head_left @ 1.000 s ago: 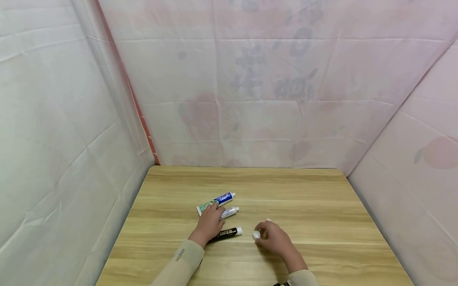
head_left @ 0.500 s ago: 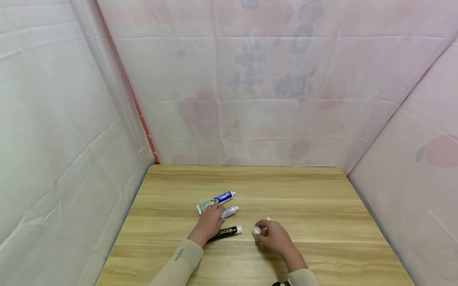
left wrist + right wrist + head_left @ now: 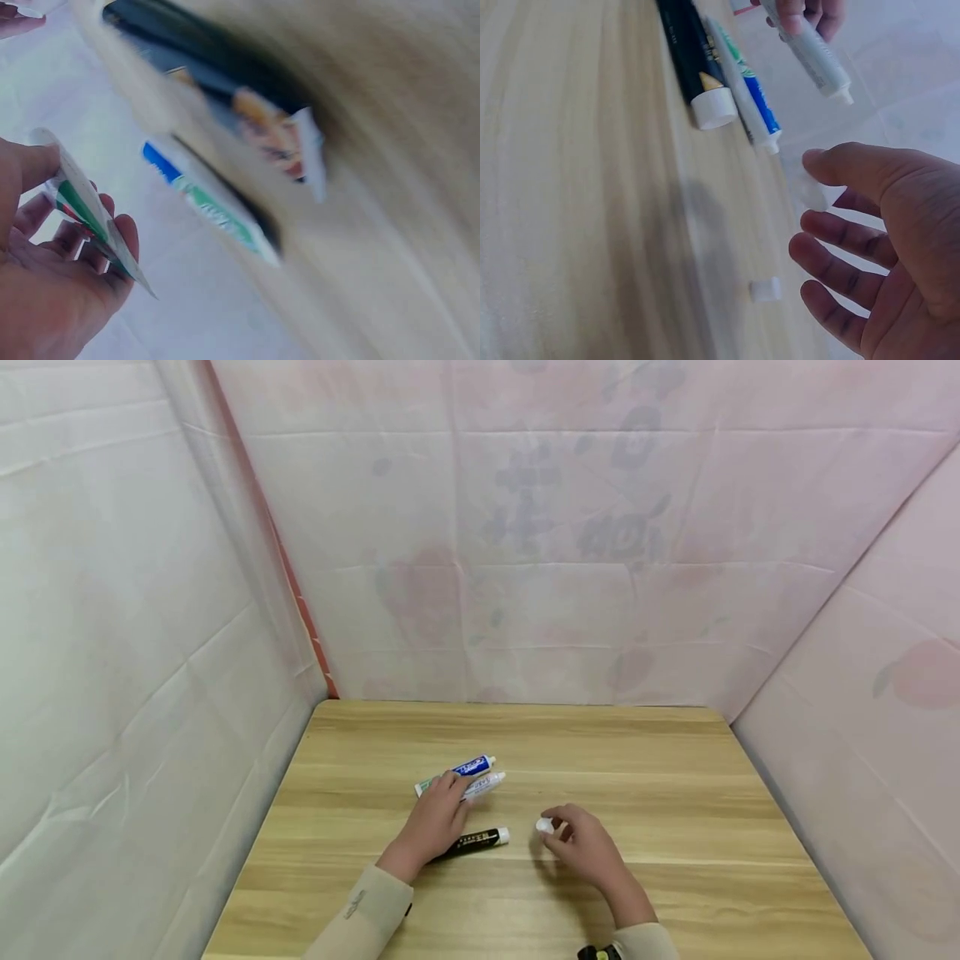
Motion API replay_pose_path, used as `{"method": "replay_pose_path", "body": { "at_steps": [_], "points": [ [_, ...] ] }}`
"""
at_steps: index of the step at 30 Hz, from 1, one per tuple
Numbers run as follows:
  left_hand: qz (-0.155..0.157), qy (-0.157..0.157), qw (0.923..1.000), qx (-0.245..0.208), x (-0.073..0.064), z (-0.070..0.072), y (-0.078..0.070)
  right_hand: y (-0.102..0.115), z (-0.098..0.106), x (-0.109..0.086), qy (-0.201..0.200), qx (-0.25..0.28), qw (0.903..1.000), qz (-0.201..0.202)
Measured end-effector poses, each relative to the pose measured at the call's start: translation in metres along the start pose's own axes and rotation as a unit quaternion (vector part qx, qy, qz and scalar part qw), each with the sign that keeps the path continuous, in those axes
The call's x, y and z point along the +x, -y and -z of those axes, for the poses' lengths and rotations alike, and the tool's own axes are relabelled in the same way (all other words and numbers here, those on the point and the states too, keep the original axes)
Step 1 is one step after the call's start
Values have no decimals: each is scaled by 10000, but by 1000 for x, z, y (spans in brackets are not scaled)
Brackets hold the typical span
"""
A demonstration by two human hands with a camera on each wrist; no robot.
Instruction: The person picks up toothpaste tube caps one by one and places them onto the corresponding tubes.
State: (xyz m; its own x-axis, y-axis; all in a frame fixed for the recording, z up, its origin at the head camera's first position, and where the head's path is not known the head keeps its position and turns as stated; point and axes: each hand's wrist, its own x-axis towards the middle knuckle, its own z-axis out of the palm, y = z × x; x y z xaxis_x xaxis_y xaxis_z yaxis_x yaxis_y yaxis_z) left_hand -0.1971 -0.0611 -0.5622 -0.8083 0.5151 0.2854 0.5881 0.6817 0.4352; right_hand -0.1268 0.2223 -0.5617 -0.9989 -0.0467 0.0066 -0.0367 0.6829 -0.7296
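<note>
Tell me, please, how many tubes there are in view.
3: the black tube and the blue-green tube lie on the table; the left hand holds the white tube.

The bench point(image 3: 637, 743) has a light, wood-grained top with streaks running from side to side and rounded far corners. On it lies a black tube point(image 3: 472, 842) with a broad white cap, its capped end pointing right. Farther back, apart from it, a blue-and-green tube point(image 3: 476, 767) lies with its bare white nozzle also toward the right. A small white capsule-like cap point(image 3: 765, 289) sits well apart from both tubes.
</note>
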Motion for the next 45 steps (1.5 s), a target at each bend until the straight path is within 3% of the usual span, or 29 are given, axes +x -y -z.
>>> {"method": "replay_pose_path", "body": {
  "at_steps": [7, 17, 24, 35, 45],
  "points": [
    [-285, 33, 9992, -275, -4, 15, -13, 9, 8, -1, -105, 284, 9994, 178],
    [-582, 147, 9968, -534, -14, 26, -22, 22, 15, 1, -144, 556, 9977, 363],
    [-760, 52, 9958, -498, -20, 28, -27, 27, 21, 1, -152, 674, 9961, 541],
    [-790, 214, 9960, -361, -22, 28, -31, 28, 22, 3, -200, 569, 9866, 1517],
    [-1000, 207, 9941, -376, -23, 26, -33, 34, 23, 4, -5, 770, 9818, 1738]
  ]
}}
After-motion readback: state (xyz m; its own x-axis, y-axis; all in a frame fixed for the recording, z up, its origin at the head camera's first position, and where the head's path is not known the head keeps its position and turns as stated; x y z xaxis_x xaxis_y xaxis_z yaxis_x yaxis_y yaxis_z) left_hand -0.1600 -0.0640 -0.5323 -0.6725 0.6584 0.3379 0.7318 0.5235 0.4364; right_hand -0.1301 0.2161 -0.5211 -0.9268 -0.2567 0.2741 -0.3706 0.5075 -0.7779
